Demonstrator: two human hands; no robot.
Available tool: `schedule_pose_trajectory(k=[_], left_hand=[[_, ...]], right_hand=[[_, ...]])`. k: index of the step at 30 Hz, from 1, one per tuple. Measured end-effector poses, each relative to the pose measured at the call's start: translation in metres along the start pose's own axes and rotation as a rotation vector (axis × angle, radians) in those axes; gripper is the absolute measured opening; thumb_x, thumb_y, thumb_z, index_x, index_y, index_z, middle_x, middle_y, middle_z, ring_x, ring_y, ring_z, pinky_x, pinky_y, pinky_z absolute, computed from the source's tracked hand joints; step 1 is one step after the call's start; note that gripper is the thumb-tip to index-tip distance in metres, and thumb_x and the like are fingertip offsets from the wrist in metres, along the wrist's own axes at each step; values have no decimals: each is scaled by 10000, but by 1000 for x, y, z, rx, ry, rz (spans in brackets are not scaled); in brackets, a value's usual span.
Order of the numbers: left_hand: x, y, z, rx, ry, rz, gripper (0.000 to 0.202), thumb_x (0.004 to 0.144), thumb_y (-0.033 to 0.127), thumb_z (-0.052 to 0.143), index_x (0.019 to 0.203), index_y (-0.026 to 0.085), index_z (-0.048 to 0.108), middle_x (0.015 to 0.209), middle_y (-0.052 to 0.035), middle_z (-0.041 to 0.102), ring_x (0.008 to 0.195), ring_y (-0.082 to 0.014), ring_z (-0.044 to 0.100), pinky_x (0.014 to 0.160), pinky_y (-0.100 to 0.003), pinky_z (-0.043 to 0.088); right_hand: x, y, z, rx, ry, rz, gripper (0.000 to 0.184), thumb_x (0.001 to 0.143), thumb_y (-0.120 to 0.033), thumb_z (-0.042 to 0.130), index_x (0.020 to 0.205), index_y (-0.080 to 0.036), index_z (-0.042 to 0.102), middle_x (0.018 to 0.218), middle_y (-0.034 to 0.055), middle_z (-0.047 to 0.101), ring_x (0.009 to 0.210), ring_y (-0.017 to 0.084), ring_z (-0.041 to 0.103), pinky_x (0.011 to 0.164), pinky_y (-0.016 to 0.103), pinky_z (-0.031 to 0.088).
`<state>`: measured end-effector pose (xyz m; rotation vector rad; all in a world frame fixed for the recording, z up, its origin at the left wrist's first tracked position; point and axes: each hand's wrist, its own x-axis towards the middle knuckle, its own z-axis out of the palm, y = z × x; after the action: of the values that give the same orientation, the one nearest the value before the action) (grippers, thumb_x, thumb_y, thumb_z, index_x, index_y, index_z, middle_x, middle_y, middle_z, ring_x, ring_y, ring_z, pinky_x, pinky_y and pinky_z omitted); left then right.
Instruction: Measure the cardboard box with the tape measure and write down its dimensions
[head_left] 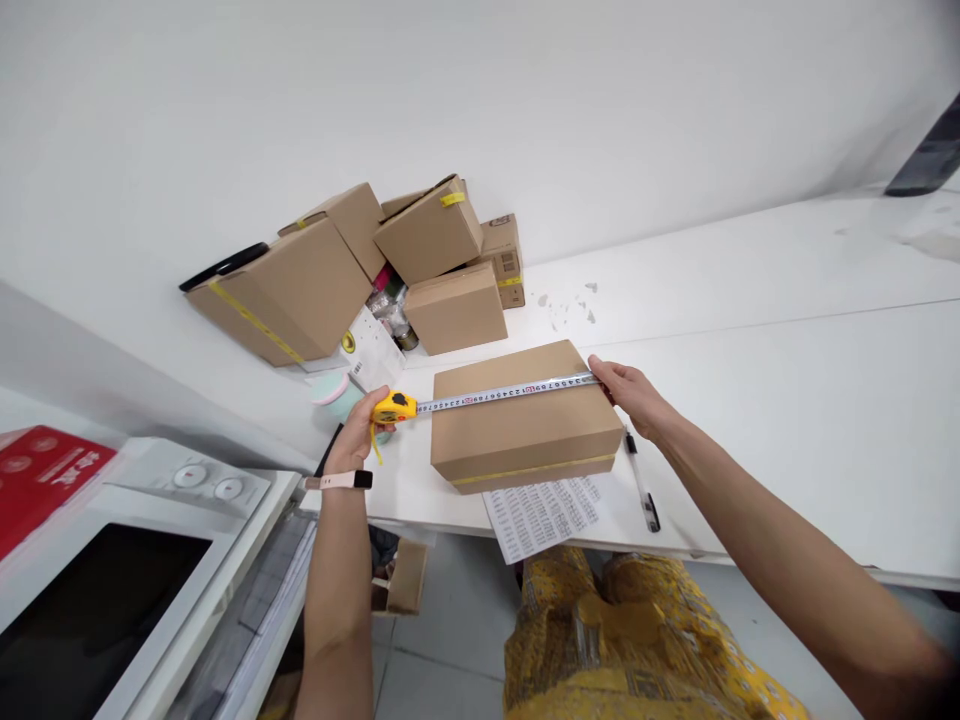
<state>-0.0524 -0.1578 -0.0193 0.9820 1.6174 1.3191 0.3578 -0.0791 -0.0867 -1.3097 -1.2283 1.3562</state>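
Observation:
A brown cardboard box point(517, 430) with a yellow stripe along its near side sits on the white table in front of me. My left hand point(358, 432) is closed around the yellow case of a tape measure point(395, 406), just off the box's left end. The blade runs out flat across the box top to the right end. There my right hand point(628, 388) pinches the blade's end against the box's right edge. A printed sheet point(536, 520) lies partly under the box. Right of the box lies a black and clear pen point(643, 485).
Several cardboard boxes point(439, 235) are stacked at the back left against the wall. A mint cup with a pink rim point(336, 394) stands behind my left hand. A microwave point(112, 580) is at the left, with a red box point(49, 485) on it. An open carton point(407, 577) is below the table.

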Motion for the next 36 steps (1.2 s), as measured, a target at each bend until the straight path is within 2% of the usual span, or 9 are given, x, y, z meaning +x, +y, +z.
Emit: schedule_pose_trajectory(k=[5,9,17,24,28,32,36], left_hand=[[-5,-3,-3,-10,-15,1,458,645,550,798,848,155,684,766,-28,705,614,-152,624,461,-235,453],[-4,-7,-3,-11,-44,1,465,648,559,786,853,150,705,744,-23,691,560,-129,583,443,-229,424],[-4,-6,-7,20,-91,-12,481,679,565,770,920,150,742,846,-71,739,613,-160,625,471,-239,434],[-4,-7,-9,24,-100,-19,499,687,575,764,931,141,744,856,-87,741,630,-167,637,477,-241,439],[-5,-6,-8,33,-102,-2,519,682,594,762,907,127,737,885,-105,742,673,-179,650,488,-238,444],[-10,-4,-7,53,-94,28,542,677,597,769,934,121,751,901,-112,750,693,-187,656,499,-240,435],[-22,-1,-5,86,-78,51,560,686,607,773,973,126,774,922,-114,759,750,-213,673,526,-251,448]], right_hand=[[-1,-5,2,-180,-31,-61,611,739,-790,682,659,-216,489,653,-25,466,637,132,395,587,287,306],[0,-7,6,-229,-77,-91,594,722,-769,716,662,-213,516,668,-12,506,644,135,409,591,291,314],[5,-8,3,-364,-42,-121,599,695,-771,737,629,-213,530,622,-12,501,615,138,420,581,300,303],[5,-7,3,-384,-51,-172,627,693,-813,702,613,-215,531,614,11,533,603,146,444,549,299,334],[6,-8,4,-338,-79,-131,609,693,-797,716,621,-218,541,607,27,574,600,161,503,546,306,383],[5,-17,3,-298,-122,-98,583,635,-768,783,711,-226,582,595,27,613,572,166,528,549,320,424],[2,-29,3,-424,-125,-114,540,658,-736,787,765,-239,604,590,14,640,547,171,536,577,339,428]])
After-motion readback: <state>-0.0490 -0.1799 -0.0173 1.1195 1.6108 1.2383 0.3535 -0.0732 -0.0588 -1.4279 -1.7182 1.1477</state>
